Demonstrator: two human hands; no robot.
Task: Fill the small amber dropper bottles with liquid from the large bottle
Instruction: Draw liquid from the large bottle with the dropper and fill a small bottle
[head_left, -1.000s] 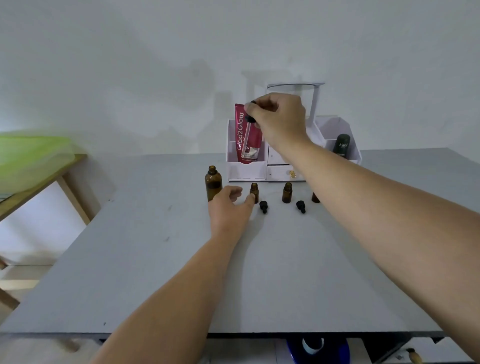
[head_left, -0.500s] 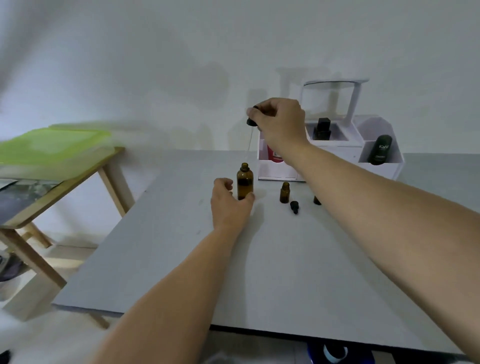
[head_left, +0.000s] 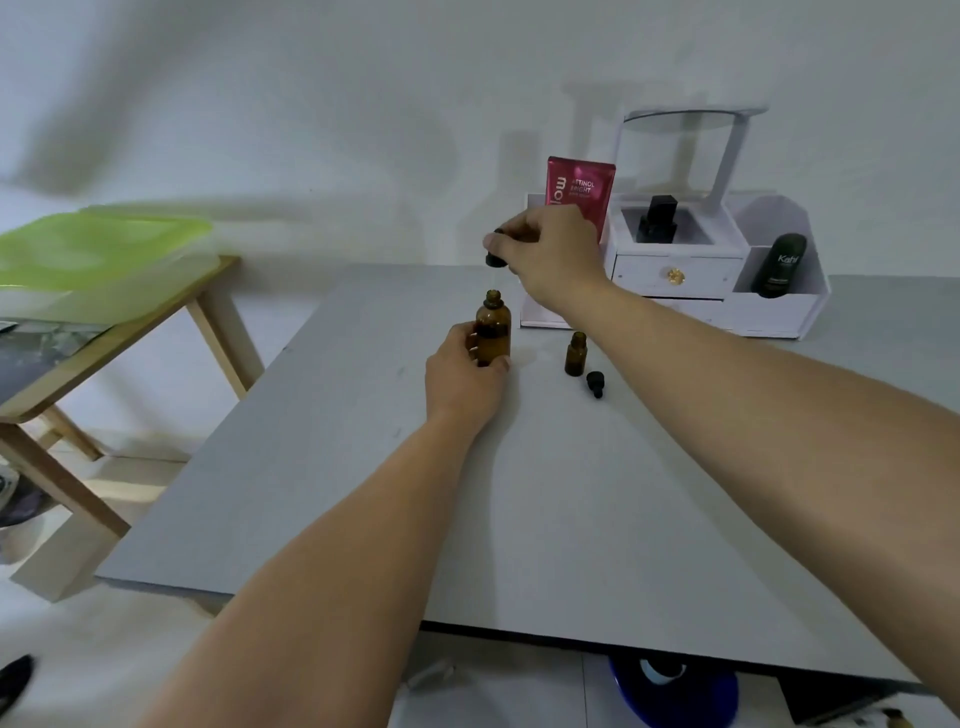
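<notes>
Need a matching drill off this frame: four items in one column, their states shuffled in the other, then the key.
1. large amber glass bottle
2. small amber glass bottle
3. upper black dropper cap
4. dark green plastic bottle

A. leans in the white organiser's side compartment
B. pinched by the right hand
C. gripped by the left hand on the grey table
D. stands uncapped, untouched

Pairs: 1-C, 2-D, 3-B, 4-A

Your left arm stretched forward and low, your left hand (head_left: 462, 379) curled round the large bottle (head_left: 493, 327); your right arm extended higher, your right hand (head_left: 550, 249) raised, knuckles up, fingertips pinching a black dropper cap (head_left: 494, 258)
</notes>
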